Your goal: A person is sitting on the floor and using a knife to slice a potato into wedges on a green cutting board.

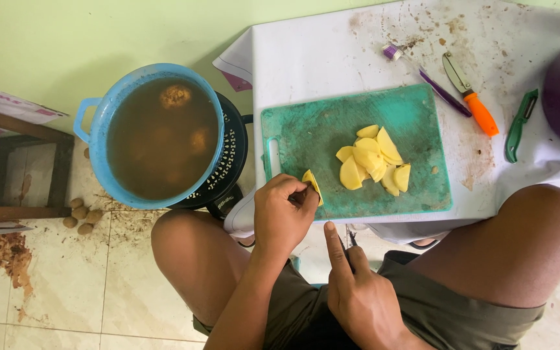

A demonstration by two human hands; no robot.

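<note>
Potato piece (311,181) sits at near-left edge of the green cutting board (306,136), a thin yellow wedge; long axis runs from upper left to lower right, pointed end toward the person; pale yellow flesh, peeled, cut face showing; partly hidden by fingers. Left hand (283,214) curled over it, fingers closed and pinching the piece from the left side; thumb not clearly visible. Right hand (358,291) lower, over the lap, clamped on a knife (343,245); index finger stretched along the spine, dark blade only a thin sliver pointing up toward the board, tip near the potato piece; contact cannot be told. Pile of yellow potato slices (372,159) lies mid-board, well apart from the held piece. Board rests on white stained table (332,52); orange-handled peeler (471,94), green peeler (520,123), purple-handled brush (426,74) beyond it. Blue basin (95,113) of brown water with potatoes stands on the floor to the left.
</note>
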